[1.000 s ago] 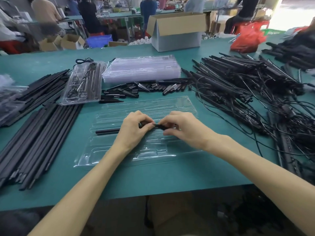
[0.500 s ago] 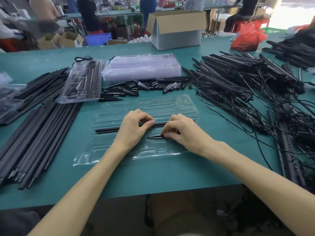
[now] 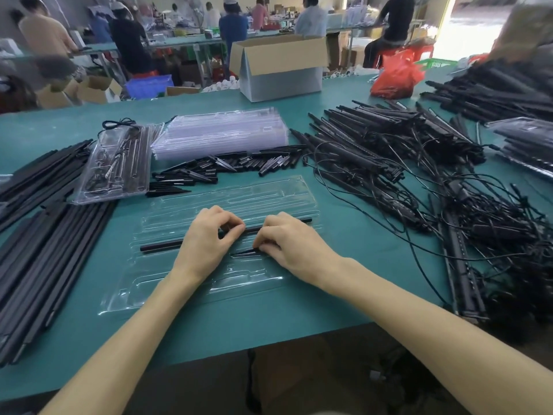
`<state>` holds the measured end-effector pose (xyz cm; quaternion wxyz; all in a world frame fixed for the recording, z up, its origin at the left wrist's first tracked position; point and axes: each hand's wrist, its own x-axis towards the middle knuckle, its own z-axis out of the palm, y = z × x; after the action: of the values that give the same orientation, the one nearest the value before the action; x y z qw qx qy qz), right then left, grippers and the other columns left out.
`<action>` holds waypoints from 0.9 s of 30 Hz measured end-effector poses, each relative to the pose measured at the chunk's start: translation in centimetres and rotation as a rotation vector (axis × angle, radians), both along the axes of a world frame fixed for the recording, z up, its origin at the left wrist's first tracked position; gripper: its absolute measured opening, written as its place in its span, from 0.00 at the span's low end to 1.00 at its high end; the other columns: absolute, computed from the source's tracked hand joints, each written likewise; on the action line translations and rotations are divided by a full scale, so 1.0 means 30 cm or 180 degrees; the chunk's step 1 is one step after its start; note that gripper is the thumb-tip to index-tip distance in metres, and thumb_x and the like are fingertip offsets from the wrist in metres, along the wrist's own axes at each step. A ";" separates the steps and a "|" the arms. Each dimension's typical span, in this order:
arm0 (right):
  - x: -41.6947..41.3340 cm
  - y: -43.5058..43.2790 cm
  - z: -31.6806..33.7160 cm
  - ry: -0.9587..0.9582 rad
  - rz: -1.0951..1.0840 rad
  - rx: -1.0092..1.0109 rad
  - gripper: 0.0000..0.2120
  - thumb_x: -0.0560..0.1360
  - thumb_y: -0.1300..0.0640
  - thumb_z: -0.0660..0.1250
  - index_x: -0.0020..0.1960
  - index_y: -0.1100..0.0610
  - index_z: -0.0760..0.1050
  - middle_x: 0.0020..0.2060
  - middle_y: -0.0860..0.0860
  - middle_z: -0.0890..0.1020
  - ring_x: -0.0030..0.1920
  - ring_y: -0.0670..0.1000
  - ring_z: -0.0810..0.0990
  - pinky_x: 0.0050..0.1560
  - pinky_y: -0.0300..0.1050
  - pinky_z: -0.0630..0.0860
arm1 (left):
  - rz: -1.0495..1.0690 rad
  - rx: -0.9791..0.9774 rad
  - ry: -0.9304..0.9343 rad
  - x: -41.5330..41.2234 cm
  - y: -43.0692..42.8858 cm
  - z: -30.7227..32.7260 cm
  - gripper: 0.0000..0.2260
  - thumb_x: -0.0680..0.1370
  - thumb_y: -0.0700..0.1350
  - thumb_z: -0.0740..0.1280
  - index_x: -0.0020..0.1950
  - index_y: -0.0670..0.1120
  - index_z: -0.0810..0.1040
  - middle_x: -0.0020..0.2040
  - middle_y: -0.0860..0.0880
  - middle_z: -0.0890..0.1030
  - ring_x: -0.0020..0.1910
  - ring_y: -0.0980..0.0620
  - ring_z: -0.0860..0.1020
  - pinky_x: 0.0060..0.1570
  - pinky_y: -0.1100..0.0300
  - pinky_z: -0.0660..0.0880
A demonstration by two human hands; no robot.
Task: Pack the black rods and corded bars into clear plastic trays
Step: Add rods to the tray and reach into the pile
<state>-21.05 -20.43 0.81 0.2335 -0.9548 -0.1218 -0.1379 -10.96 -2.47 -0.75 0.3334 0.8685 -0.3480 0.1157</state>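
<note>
Mid-frame, the left hand (image 3: 209,238) pinches a black rod (image 3: 161,245) (lying across the clear tray (image 3: 269,190)); the right hand (image 3: 290,244) grips a black spike (image 3: 245,252).

readable text: none I can make out | cardboard box (image 3: 278,67), far on my surface: faces blank | stack of clear trays (image 3: 221,133): no label legible | red bag (image 3: 395,76), far right: too blurred

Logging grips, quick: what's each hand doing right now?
Left hand: pinching the black rod.
Right hand: pinching the black spike.
</note>
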 end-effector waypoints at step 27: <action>-0.241 -0.361 0.141 0.0050 -0.0927 0.0985 0.11 0.81 0.57 0.65 0.61 0.57 0.79 0.55 0.51 0.81 0.56 0.48 0.77 0.61 0.44 0.73 | -0.0386 0.0427 -0.0207 -0.099 -0.655 0.066 0.11 0.80 0.40 0.66 0.62 0.40 0.78 0.60 0.43 0.76 0.59 0.43 0.73 0.61 0.49 0.69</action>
<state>-28.29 -31.27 5.05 0.3558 -0.9161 0.0419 -0.1798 -13.94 -22.11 1.24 0.2694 0.8620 -0.4175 0.1000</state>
